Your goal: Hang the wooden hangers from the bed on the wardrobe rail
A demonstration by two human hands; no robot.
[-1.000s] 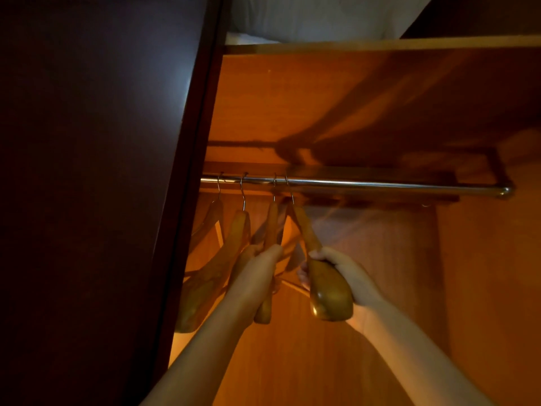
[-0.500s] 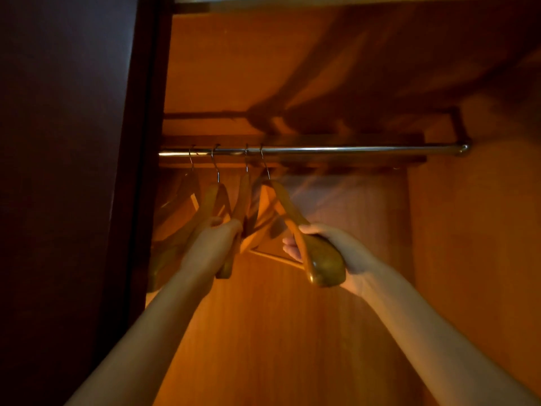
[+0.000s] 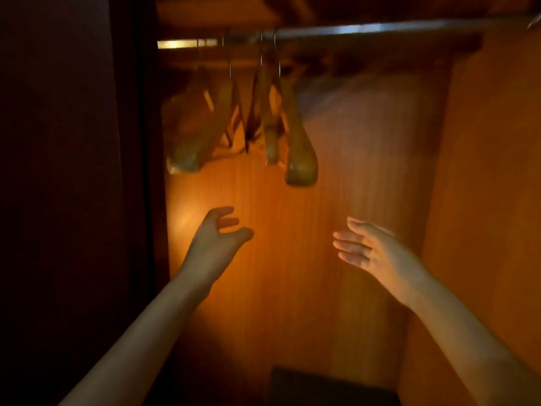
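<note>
My left hand (image 3: pixel 215 241) and right hand (image 3: pixel 373 250) hang spread and empty below the wooden hangers (image 3: pixel 298 142) at the wardrobe rail's (image 3: pixel 380 28) left end.

Orange wood back panel (image 3: pixel 295 288), warm dim light; dark door (image 3: pixel 58 171) left.

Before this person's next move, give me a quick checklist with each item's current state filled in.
1. Left hand empty: ok, fingers spread.
2. Right hand empty: ok, fingers relaxed.
3. Wooden hangers on the rail: ok, bunched near its left end.
4. Hooks fully over the rail: cannot tell, blurred.
5. Bare rail right of the bunch: ok.
6. More hangers left to fetch: cannot tell, out of view.
</note>
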